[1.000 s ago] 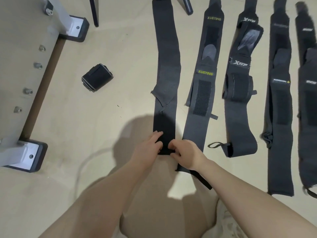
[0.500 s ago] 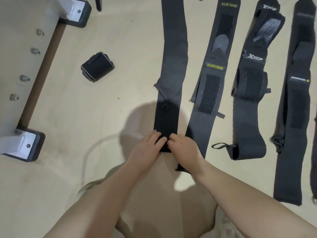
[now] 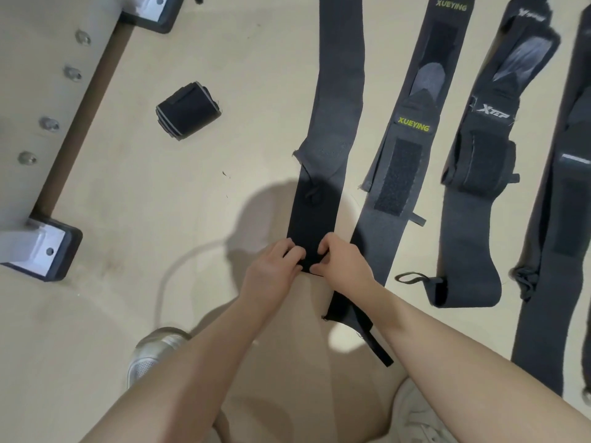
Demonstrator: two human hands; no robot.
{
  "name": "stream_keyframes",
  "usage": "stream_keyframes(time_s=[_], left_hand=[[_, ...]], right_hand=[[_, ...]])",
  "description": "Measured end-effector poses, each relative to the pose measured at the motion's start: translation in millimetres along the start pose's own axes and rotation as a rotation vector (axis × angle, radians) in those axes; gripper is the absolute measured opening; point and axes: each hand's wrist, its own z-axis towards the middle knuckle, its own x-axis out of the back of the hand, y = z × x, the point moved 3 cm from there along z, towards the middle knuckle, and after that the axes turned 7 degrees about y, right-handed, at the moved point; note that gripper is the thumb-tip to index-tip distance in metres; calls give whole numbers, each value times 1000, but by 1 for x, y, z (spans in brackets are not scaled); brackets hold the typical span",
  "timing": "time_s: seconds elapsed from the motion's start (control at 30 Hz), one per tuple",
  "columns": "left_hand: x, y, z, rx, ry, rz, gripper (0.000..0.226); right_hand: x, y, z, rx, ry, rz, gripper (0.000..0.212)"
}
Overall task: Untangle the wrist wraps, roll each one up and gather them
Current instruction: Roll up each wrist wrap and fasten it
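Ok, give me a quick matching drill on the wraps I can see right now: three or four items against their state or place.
Items:
1. plain wrap
2. rolled wrap
3. XUEYING wrap
4. XTEP wrap

States:
A. fully rolled, alone on the left
B. flat, yellow lettering, Velcro patch up
C. near end pinched by left hand and right hand
D. partly bunched mid-length, loop at its near end

Pairs: 1-C, 2-A, 3-B, 4-D

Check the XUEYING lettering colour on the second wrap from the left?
Yellow-green lettering on a dark grey wrap; the head view shows it clearly.
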Motion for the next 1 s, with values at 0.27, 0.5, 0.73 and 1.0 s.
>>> stream_keyframes(time_s=[0.27,0.5,0.73,1.0], left_hand=[[6,11,8,-277,128,288,14],[2,10,17,-240,5,347,29],[2,11,31,-293,-296,374,18],[4,11,25,-251,-47,399,14]], right_hand=[[3,-10,-9,168,148,-239,15],[3,-8,-14,552,282,-616,35],[9,-14,-8,473,252,-552,10],[8,-16,6,285,357,-498,13]])
